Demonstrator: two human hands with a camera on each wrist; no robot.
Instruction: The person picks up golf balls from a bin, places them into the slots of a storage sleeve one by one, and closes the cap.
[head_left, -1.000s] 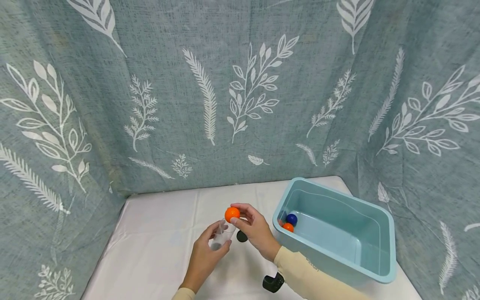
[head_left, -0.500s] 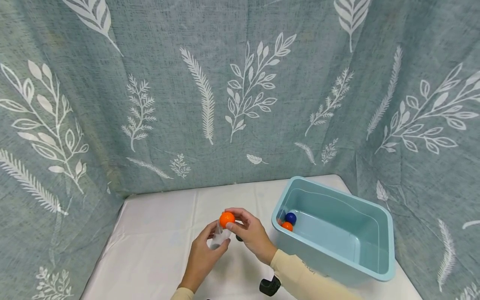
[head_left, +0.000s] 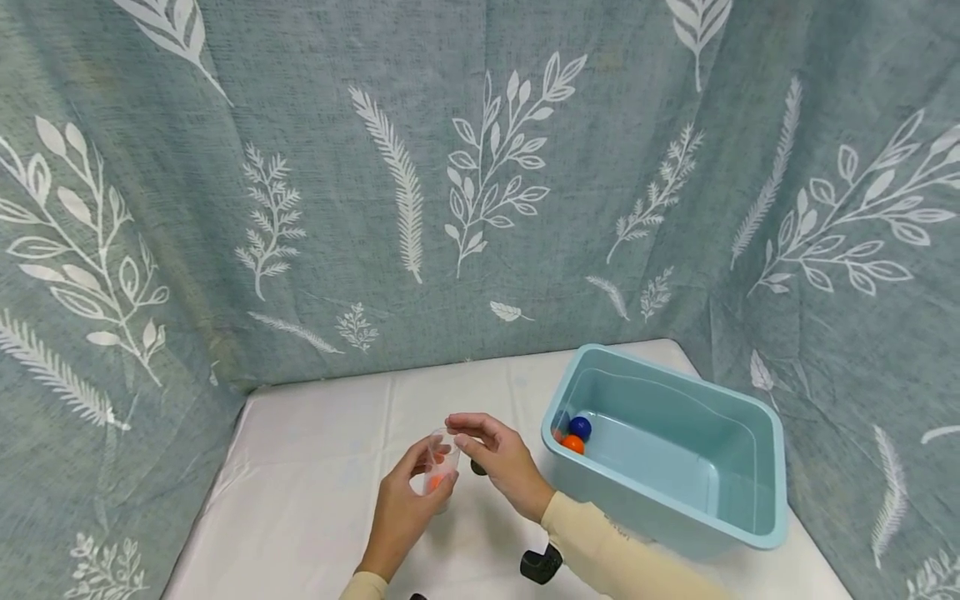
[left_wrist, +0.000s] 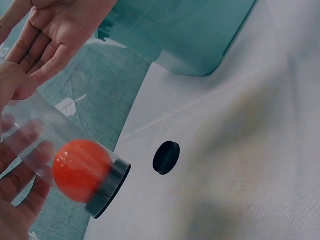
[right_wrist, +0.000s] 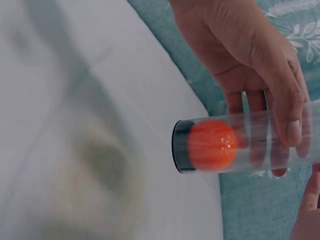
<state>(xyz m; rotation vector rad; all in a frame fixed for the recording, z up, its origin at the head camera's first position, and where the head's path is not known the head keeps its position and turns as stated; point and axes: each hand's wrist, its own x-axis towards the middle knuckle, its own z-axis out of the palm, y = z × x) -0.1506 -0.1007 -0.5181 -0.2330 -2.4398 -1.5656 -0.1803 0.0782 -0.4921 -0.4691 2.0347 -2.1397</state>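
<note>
Plainly, the left hand [head_left: 405,492] does the holding: its fingers and thumb close round the tube [right_wrist: 245,144] from one side, and the grip appears secure. The right hand [head_left: 506,458] is at the mouth, fingers fairly straight, thumb apart from them, no ball in it; whether it touches the rim I cannot tell.

The tube is between the two hands, above the table [head_left: 315,458]. Its long axis runs from the mouth, up by the right fingertips, down to a black end cap [right_wrist: 183,146]. An orange ball [right_wrist: 212,145] sits inside, against that cap; above it the tube has room.

A loose cap [left_wrist: 166,157] lies on the table, partly hidden from the head view by the right hand.

The bin [head_left: 645,458] stands to the person's right. A blue ball [head_left: 580,428] and a second orange ball [head_left: 573,445] sit in its corner nearest the hands. In my judgement the key relation is this: the mouth, the loose cap and those balls are all on the right hand's side, making it the nearer hand to each.

Behind everything hangs a leaf-printed curtain [head_left: 330,208].
</note>
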